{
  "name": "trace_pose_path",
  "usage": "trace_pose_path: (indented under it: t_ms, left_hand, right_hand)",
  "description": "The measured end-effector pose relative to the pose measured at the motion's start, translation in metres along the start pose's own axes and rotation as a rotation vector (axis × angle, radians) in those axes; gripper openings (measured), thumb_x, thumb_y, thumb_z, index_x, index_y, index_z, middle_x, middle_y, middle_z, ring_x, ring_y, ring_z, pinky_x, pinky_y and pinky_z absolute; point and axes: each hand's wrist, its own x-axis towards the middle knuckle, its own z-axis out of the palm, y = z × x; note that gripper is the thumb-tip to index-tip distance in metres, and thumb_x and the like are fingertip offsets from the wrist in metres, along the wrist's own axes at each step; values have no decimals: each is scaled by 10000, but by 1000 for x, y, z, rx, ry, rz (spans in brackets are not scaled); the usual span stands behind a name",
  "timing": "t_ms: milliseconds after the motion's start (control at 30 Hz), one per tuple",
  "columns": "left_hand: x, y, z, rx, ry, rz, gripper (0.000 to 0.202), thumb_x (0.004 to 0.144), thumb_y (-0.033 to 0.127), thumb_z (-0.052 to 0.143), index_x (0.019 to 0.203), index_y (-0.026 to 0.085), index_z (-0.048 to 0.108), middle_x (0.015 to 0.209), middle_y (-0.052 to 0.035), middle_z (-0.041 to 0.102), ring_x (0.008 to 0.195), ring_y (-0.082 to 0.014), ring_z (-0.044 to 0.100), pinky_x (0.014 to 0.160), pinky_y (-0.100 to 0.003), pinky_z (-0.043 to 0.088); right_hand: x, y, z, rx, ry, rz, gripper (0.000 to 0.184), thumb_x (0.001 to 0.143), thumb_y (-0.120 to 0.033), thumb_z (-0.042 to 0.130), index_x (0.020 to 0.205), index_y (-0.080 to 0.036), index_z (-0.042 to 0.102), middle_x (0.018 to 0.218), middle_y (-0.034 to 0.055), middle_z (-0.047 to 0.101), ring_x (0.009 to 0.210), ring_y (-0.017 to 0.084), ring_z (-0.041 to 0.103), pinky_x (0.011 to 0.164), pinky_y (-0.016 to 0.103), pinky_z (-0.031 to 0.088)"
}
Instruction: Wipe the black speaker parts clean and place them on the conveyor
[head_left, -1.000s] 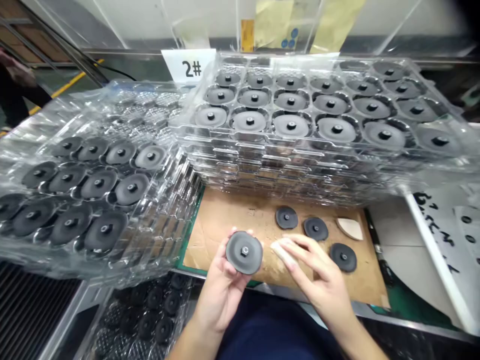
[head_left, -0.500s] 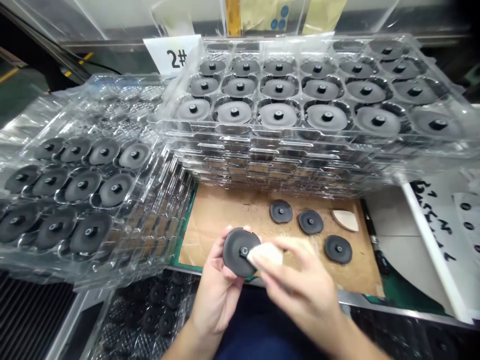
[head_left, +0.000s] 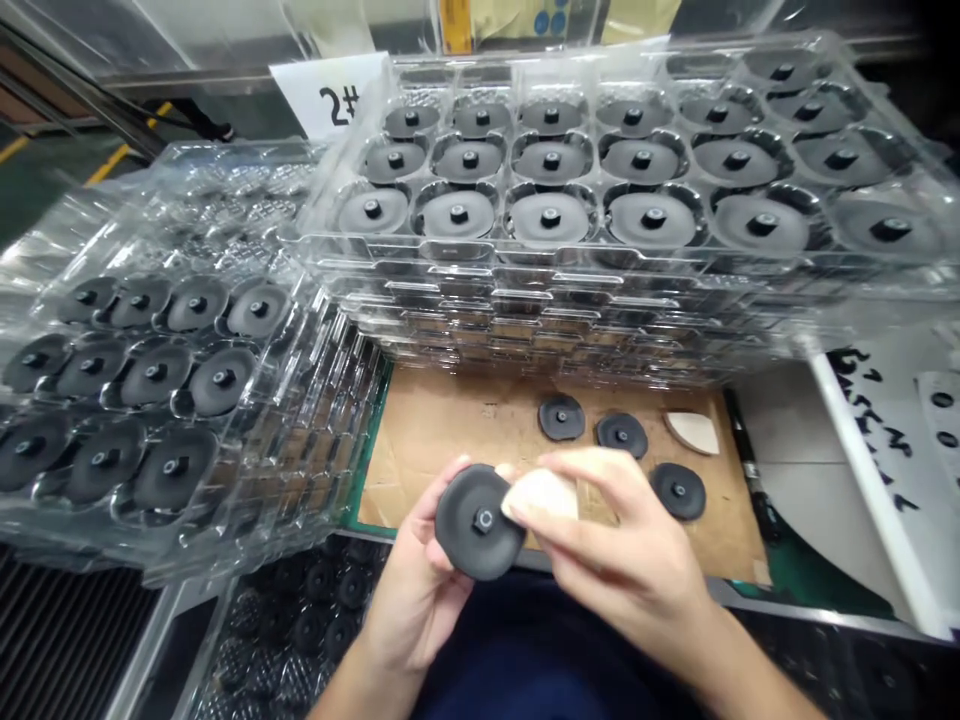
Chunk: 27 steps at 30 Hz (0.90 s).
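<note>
While the left hand [head_left: 416, 585] cradles a black disc [head_left: 480, 522] with a central stud over the near edge of a cardboard sheet [head_left: 442, 450], the right hand [head_left: 622, 540] pinches a pale pad [head_left: 540, 497] against the disc's edge. Three further discs [head_left: 561, 417] and a pale wedge [head_left: 691, 432] lie on the cardboard; stacked clear trays [head_left: 480, 250] stand beyond its far edge.

Green-painted floor [head_left: 37, 200] with a yellow stripe [head_left: 112, 160], upper left, beyond a dark diagonal rail [head_left: 82, 100]. Far side: steel bench rail [head_left: 187, 80], clear acrylic panels [head_left: 225, 30], yellow papers [head_left: 630, 15]. Lower left: black ribbed grille [head_left: 67, 640]. Light even, bright.
</note>
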Motion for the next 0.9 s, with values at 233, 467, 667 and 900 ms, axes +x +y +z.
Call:
trace_pose_path:
  t_ms: [233,467,667,900]
  left_hand:
    - [2,3,8,48,27,-19,482,502,302,857,965,304,722,1009,0,730,896,-166,666,780,-217,519]
    - [2,1,18,70,8,68,479,494,289,860,942,346,701,1032,17,718,972,-208,654,849,-284,507]
    - [3,-10,30,77,128,207,527,475,221,869,935,391,676,1013,53,719,987,-262,653,920,-421,488]
    - [1,-16,35,84,143,349,502,482,256,865,919,425,685,1036,95,720,1000,-220,657,905,-345,515]
  right_hand:
    - [-5,-2,-6,-35,4,-28,260,856,-130,556,1054,-238,684,1121,93,547,1027,226,514,862,415,477]
    - [-16,-13,-2,-26,36,36,282,833,-106,569,1051,-237,691,1073,94,557,984,222,536,816,392,492]
    - [-18,-23,3,10,99,72,277,831,-127,570,1050,-250,688,1056,87,568,976,217,543,782,358,513]
    - [-13,-25,1,6,115,85,255,818,-125,589,1030,-209,704,1018,90,581,931,197,548,771,320,512]
